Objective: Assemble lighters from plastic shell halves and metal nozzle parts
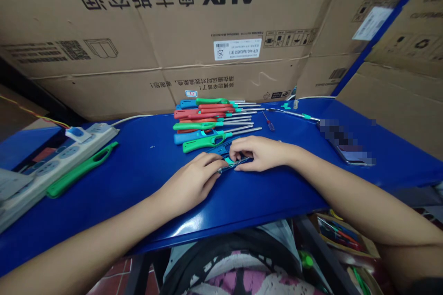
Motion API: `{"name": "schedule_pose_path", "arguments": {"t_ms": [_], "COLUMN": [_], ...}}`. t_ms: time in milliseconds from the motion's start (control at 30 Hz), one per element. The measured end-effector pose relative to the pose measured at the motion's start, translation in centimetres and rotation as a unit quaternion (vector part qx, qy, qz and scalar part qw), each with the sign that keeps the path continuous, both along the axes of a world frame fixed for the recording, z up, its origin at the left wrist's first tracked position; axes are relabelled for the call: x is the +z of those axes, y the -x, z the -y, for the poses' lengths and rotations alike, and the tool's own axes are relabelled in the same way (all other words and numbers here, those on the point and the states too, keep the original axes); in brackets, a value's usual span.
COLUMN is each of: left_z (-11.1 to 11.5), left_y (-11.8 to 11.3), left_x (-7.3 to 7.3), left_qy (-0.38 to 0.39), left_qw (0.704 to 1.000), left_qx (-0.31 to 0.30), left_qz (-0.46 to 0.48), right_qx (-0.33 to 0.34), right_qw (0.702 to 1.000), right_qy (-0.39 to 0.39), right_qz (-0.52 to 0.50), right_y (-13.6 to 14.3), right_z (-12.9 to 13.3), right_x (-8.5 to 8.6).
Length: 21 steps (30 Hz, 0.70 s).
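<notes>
Over the middle of the blue table, my left hand (pixel 199 173) and my right hand (pixel 252 153) meet at a small dark blue piece (pixel 232 165) with a teal part on it. Fingers of both hands are closed on this piece, one hand at each end. Just behind it lies another blue part (pixel 221 149), partly hidden by the hands. Beyond the hands a pile of long lighters in green (pixel 202 143), red (pixel 187 113) and blue lies with metal rods pointing right. A small screwdriver (pixel 270 124) rests right of the rods.
A white power strip (pixel 60 161) and a green lighter shell (pixel 81 171) are at the left. At the right a phone (pixel 346 145) lies beside a metal rod (pixel 294 113). Cardboard (pixel 166 23) stands behind the table (pixel 138 212). Below right is a box of parts (pixel 370 248).
</notes>
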<state>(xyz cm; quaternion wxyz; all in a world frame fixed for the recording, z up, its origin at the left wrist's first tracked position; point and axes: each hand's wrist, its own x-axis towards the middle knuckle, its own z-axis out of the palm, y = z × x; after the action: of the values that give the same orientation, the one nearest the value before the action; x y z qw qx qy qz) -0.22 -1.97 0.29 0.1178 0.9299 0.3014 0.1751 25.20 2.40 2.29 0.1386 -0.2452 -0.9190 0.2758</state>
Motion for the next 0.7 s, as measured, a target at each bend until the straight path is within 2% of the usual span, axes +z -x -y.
{"name": "schedule_pose_path", "arguments": {"t_ms": [233, 500, 700], "left_z": [0.12, 0.01, -0.04], "left_y": [0.0, -0.15, -0.14], "left_x": [0.15, 0.26, 0.25], "left_qy": [0.012, 0.0, -0.013], "left_qw": [1.0, 1.0, 1.0], "left_qx": [0.001, -0.004, -0.013], "left_qz": [0.008, -0.004, -0.011], "right_qx": [0.014, -0.028, -0.035], "right_qw": [1.0, 0.997, 0.996], "right_qy": [0.014, 0.067, 0.08], "right_qz": [-0.001, -0.008, 0.005], "right_y": [-0.19, -0.27, -0.61], "right_z": [-0.08, -0.49, -0.62], "right_x": [0.19, -0.03, 0.34]}}
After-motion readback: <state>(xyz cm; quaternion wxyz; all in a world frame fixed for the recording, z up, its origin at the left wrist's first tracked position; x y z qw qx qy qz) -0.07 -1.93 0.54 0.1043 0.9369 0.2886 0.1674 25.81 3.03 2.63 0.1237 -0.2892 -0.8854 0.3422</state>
